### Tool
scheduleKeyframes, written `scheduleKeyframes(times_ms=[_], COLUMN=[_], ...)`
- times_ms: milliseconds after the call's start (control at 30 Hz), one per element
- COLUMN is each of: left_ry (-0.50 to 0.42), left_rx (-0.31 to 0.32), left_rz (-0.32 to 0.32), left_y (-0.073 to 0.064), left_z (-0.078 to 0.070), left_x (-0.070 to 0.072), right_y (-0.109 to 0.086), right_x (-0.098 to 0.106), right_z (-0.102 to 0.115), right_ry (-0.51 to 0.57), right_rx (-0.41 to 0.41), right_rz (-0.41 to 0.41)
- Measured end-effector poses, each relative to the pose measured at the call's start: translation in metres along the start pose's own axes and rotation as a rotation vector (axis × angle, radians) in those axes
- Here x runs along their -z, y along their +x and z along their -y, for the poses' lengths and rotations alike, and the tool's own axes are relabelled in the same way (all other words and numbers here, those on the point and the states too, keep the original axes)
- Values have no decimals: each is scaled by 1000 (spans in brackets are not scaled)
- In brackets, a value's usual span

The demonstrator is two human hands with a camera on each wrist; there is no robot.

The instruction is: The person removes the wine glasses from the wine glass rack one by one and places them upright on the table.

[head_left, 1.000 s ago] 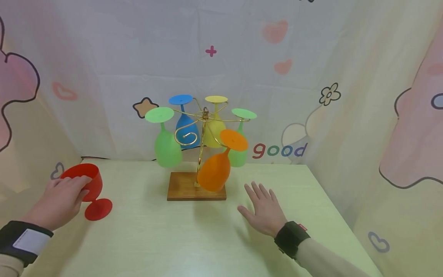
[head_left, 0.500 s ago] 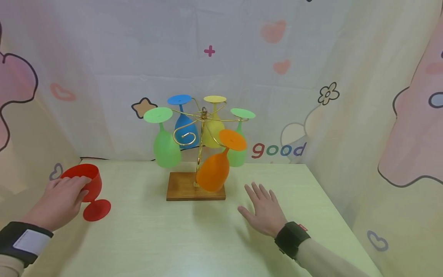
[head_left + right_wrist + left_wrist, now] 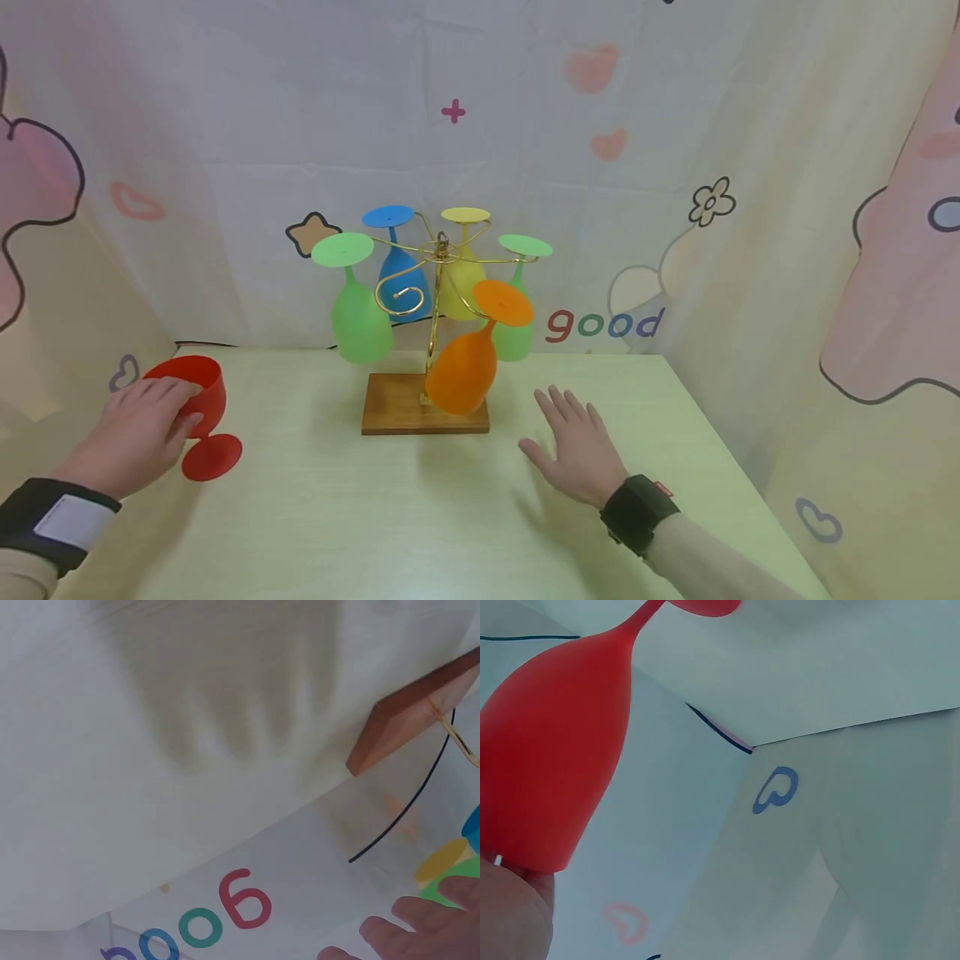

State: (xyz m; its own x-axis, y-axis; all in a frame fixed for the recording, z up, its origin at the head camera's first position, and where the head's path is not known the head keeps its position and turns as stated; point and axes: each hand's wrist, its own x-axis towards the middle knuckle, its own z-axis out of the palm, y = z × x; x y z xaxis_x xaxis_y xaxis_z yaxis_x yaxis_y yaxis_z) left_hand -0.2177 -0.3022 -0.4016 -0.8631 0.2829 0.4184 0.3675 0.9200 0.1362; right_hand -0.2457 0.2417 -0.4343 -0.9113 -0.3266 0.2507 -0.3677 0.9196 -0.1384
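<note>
My left hand (image 3: 135, 433) grips a red plastic wine glass (image 3: 212, 404) by the rim of its bowl, at the left side of the table. The glass stands foot down in the head view. From the left wrist, its bowl (image 3: 562, 742) fills the left side, with part of the hand (image 3: 510, 915) at the rim. My right hand (image 3: 579, 450) is spread palm down over the table, right of the rack, holding nothing. Between the hands, a gold wire rack (image 3: 436, 325) carries upside-down glasses, including an orange one (image 3: 463, 375), a blue one (image 3: 405, 287) and a yellow one (image 3: 463, 279).
Two green glasses hang on the rack, one at the left (image 3: 362, 323) and one at the right (image 3: 517, 337). The rack stands on a wooden base (image 3: 390, 408) on the pale table (image 3: 360, 517). A patterned curtain (image 3: 322, 108) encloses the back and sides.
My left hand and the red wine glass have shifted very slightly to the right. The right hand has moved a little forward and right. The rack and its glasses stay the same.
</note>
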Motion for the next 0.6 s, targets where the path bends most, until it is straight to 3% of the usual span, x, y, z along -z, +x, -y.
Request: scheduleKeyframes(times_ms=[133, 233, 433, 600], left_ry=[-8, -6, -14, -9], left_rx=[6, -42, -208, -307], left_rz=[-58, -113, -184, -204], left_y=[11, 28, 68, 94], left_z=[-18, -46, -114, -158], left_x=[8, 19, 25, 23], right_y=[7, 16, 36, 49], right_x=[23, 47, 91, 109], right_z=[2, 6, 18, 31], right_ry=[5, 3, 16, 26], right_rx=[26, 79, 183, 261], right_rz=[-59, -146, -300, -371])
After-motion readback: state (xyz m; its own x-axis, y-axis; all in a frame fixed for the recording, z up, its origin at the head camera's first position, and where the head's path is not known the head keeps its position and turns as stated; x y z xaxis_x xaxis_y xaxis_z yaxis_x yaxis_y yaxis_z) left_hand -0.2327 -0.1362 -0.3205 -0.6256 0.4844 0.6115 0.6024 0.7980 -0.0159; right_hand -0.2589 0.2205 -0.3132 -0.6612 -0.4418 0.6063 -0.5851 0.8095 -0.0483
